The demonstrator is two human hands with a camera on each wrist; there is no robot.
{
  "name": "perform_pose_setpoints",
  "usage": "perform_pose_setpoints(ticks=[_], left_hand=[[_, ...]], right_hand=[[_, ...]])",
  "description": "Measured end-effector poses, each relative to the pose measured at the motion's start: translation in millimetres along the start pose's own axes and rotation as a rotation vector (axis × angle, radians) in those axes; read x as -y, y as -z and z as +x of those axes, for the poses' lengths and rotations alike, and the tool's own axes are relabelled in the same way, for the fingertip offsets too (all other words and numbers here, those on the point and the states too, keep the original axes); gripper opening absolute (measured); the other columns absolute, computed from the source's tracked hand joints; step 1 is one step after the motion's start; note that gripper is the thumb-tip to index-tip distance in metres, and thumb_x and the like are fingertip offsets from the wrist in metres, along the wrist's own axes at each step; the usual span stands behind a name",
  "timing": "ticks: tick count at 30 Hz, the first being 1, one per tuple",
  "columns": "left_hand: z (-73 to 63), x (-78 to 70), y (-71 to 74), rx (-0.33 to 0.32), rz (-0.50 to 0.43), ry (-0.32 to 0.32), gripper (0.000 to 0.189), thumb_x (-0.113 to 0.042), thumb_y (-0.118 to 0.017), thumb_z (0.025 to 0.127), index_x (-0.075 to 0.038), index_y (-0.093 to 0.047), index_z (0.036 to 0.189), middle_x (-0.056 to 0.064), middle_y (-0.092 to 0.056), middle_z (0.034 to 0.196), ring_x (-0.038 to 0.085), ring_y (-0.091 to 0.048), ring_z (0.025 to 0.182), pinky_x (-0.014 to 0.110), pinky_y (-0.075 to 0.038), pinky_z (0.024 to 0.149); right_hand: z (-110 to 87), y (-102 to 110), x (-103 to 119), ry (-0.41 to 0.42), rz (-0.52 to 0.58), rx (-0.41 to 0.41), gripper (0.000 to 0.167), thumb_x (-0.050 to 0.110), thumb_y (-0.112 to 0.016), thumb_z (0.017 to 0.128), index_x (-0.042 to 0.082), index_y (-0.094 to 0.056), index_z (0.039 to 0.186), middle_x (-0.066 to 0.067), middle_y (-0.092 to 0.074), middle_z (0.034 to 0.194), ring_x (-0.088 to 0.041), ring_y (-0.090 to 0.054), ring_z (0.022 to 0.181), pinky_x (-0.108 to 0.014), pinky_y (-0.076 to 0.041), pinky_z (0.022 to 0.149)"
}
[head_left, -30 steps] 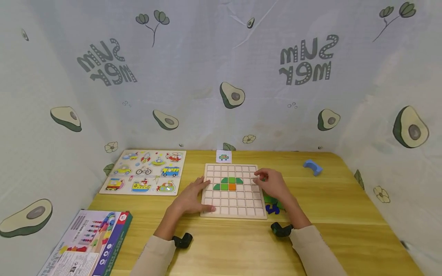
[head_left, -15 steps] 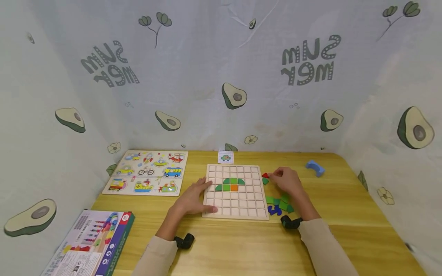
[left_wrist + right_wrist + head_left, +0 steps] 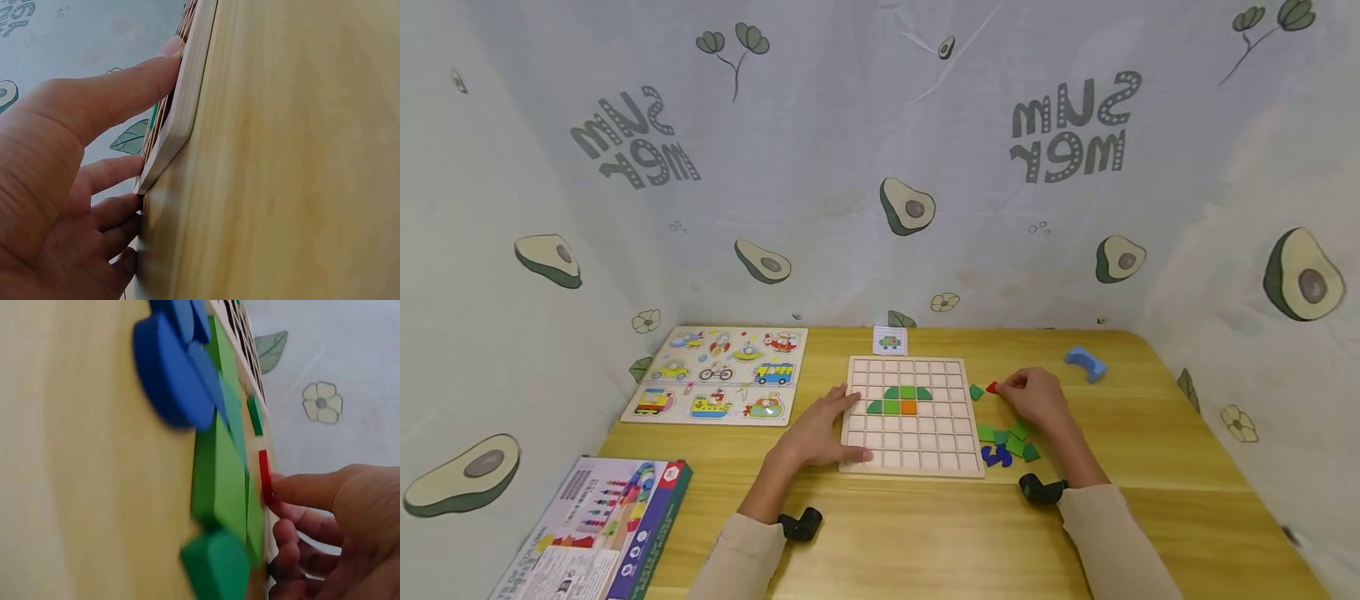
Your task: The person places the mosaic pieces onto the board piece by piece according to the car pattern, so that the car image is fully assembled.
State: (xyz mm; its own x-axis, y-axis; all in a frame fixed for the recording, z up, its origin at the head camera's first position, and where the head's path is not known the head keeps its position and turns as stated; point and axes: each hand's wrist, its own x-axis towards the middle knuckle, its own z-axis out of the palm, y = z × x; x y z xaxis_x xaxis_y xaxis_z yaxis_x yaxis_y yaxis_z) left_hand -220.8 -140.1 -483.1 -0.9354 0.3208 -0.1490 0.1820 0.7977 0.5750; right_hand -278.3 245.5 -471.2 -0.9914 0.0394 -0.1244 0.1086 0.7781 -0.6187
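Observation:
My left hand (image 3: pixel 820 429) steadies the pale wooden grid board (image 3: pixel 917 460). Its thumb lies over the front left part, and the other fingers touch the left side. On the grid sit several green tiles (image 3: pixel 907 392), square and rounded, around one orange square tile (image 3: pixel 908 407). To the right of the board, my right hand (image 3: pixel 1037 400) pinches a small red tile (image 3: pixel 992 387) between thumb and forefinger, down at the table. In the right wrist view, the red tile (image 3: pixel 264 477) stands out beyond the thumb tip. A lone green tile (image 3: pixel 975 392) lies between it and the board.
Loose green tiles (image 3: pixel 1017 447) and blue curved pieces (image 3: pixel 997 456) are heaped by the board's lower right. A pattern card (image 3: pixel 890 342) lies behind the board. Left are a vehicle puzzle (image 3: pixel 715 387) and a box (image 3: pixel 595 525); a blue arch block (image 3: pixel 1086 364) is far right.
My right hand has moved right, away from the board, and the red tile has shifted right with it, apart from the lone green tile. My left hand stays on the board.

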Motion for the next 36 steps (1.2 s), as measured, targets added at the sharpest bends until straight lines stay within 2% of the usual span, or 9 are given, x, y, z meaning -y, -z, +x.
perform_pose_setpoints(ticks=[5, 9, 14, 17, 25, 36], left_hand=[[-0.7, -1.1, -0.1, 0.005, 0.01, 0.012, 0.101, -0.057, -0.086, 0.076, -0.022, -0.041, 0.16, 0.007, -0.022, 0.172, 0.039, -0.022, 0.158, 0.058, -0.027, 0.126], [-1.7, -2.3, 1.4, 0.001, -0.005, 0.003, 0.101, -0.055, -0.087, 0.076, -0.02, -0.042, 0.159, 0.009, -0.023, 0.172, 0.039, -0.022, 0.158, 0.059, -0.027, 0.126], [-2.4, -3.6, 2.5, -0.001, -0.004, 0.005, 0.101, -0.056, -0.087, 0.076, -0.021, -0.042, 0.159, 0.009, -0.023, 0.172, 0.039, -0.022, 0.158, 0.059, -0.027, 0.126], [-2.1, -3.5, 2.4, -0.009, -0.008, 0.006, 0.1, -0.055, -0.087, 0.076, -0.021, -0.042, 0.159, 0.008, -0.023, 0.172, 0.038, -0.022, 0.158, 0.058, -0.027, 0.126], [-2.8, -2.5, 1.6, -0.008, -0.015, 0.004, 0.1, -0.054, -0.087, 0.076, -0.021, -0.043, 0.159, 0.008, -0.023, 0.172, 0.038, -0.022, 0.158, 0.058, -0.026, 0.127], [-2.4, -1.8, 0.5, -0.01, -0.02, 0.001, 0.1, -0.054, -0.087, 0.076, -0.021, -0.043, 0.159, 0.009, -0.023, 0.172, 0.037, -0.021, 0.159, 0.057, -0.025, 0.127]], right_hand=[[-7.9, 8, -14, 0.094, 0.021, 0.011, 0.024, 0.017, -0.065, 0.101, -0.003, -0.073, 0.111, -0.02, -0.071, 0.101, -0.027, -0.059, 0.084, -0.029, -0.048, 0.066], [-11.7, 11, -22, 0.137, 0.017, 0.009, 0.028, 0.02, -0.067, 0.101, -0.002, -0.071, 0.117, -0.017, -0.071, 0.102, -0.026, -0.061, 0.088, -0.029, -0.049, 0.071], [-17.8, 13, -22, 0.084, 0.003, 0.005, 0.043, 0.041, -0.075, 0.094, 0.001, -0.069, 0.108, -0.011, -0.067, 0.094, -0.024, -0.057, 0.084, -0.03, -0.047, 0.07], [-20.2, 12, -20, 0.072, -0.004, 0.023, 0.049, 0.046, -0.079, 0.089, 0.001, -0.068, 0.105, -0.011, -0.065, 0.094, -0.025, -0.055, 0.084, -0.031, -0.045, 0.069], [-23.1, 6, -21, 0.144, -0.043, 0.03, 0.032, 0.025, -0.076, 0.093, 0.002, -0.072, 0.115, -0.016, -0.065, 0.105, -0.028, -0.057, 0.093, -0.035, -0.049, 0.078], [-27.3, 3, -16, 0.168, -0.008, 0.012, 0.029, 0.019, -0.075, 0.095, -0.001, -0.073, 0.116, -0.017, -0.067, 0.104, -0.028, -0.059, 0.091, -0.033, -0.048, 0.073]])
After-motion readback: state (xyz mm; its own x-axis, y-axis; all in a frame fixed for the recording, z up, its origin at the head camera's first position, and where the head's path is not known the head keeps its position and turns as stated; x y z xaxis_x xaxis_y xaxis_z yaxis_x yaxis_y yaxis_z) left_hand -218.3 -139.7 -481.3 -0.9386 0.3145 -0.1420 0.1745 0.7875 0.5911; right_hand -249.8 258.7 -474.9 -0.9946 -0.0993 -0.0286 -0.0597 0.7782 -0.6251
